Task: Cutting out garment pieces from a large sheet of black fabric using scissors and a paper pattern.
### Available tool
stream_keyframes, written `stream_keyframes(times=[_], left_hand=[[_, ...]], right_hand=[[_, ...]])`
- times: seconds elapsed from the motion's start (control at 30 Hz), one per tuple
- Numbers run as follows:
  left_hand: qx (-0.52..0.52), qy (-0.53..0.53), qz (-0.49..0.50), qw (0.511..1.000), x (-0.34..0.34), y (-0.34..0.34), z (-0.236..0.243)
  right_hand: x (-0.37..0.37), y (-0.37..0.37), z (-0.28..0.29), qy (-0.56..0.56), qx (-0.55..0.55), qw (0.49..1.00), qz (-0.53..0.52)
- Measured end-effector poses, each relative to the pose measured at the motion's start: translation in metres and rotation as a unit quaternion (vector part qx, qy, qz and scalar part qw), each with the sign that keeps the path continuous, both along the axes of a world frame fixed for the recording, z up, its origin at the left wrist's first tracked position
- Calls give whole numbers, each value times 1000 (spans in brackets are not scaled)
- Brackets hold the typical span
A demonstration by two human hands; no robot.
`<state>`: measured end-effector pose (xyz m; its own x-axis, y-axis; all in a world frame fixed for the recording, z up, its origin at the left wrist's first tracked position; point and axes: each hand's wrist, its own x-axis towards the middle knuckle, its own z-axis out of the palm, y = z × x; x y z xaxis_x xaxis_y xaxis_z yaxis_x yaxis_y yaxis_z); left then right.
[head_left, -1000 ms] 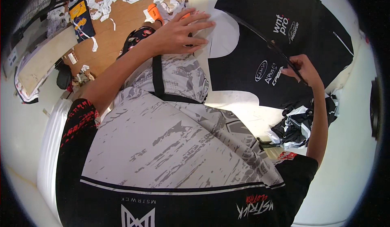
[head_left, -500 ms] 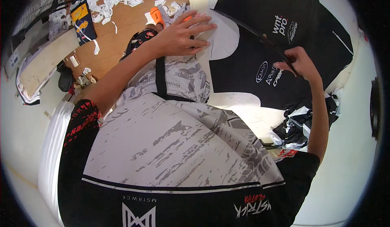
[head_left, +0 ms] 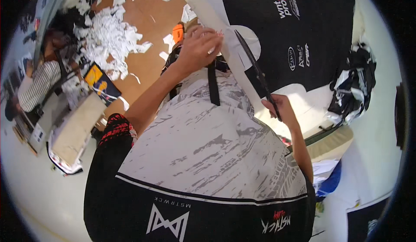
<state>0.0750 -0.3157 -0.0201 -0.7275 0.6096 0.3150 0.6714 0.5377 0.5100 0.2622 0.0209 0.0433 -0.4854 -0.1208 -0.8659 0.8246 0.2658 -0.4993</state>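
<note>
My right hand (head_left: pixel 281 106) is closed round the handles of long black scissors (head_left: pixel 256 68). Their blades look closed and point away from me, over the left edge of a black fabric panel (head_left: pixel 277 34) with white printing. A rounded white piece (head_left: pixel 248 42) lies beside the panel's edge, partly under the blades. My left hand (head_left: pixel 201 47) hovers at the table's left edge, left of the scissors tip. Its fingers are curled in toward the thumb; a small white bit shows between them, too small to name.
The pale table (head_left: pixel 208 8) carries the panel. A heap of black and white scraps (head_left: pixel 355 84) lies at its right end. White cuttings (head_left: pixel 115 38) are strewn over the brown floor at left, near an orange shoe (head_left: pixel 178 33). Another person in a striped top (head_left: pixel 39 86) is at far left.
My left hand has gone from spread fingers over the white piece to curled fingers off the panel. My right hand has drawn the scissors left and toward me. The view has shifted.
</note>
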Motion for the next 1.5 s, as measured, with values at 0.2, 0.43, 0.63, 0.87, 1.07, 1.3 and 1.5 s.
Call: stream_keyframes(times=[0.2, 0.43, 0.63, 0.87, 1.07, 1.3, 1.5], left_hand=[[7, 60, 35, 998, -61, 17, -8], [-128, 36, -65, 989, -79, 7, -24], [-130, 39, -79, 988, -73, 14, -23], [-135, 50, -90, 985, -61, 24, -20], [-150, 76, -97, 981, -56, 25, -16], [-140, 69, -116, 981, -50, 31, -12], [-138, 76, -113, 981, -47, 31, -6]], right_hand=[[28, -57, -9, 8, -96, 977, -189], [10, -75, -33, 43, -90, 982, -162], [18, -92, -61, 12, -99, 966, -237], [26, -101, -51, 10, -98, 952, -290], [32, -99, -68, 43, -141, 946, -289], [30, -89, -58, 32, -124, 957, -261], [33, -87, -57, 30, -139, 943, -301]])
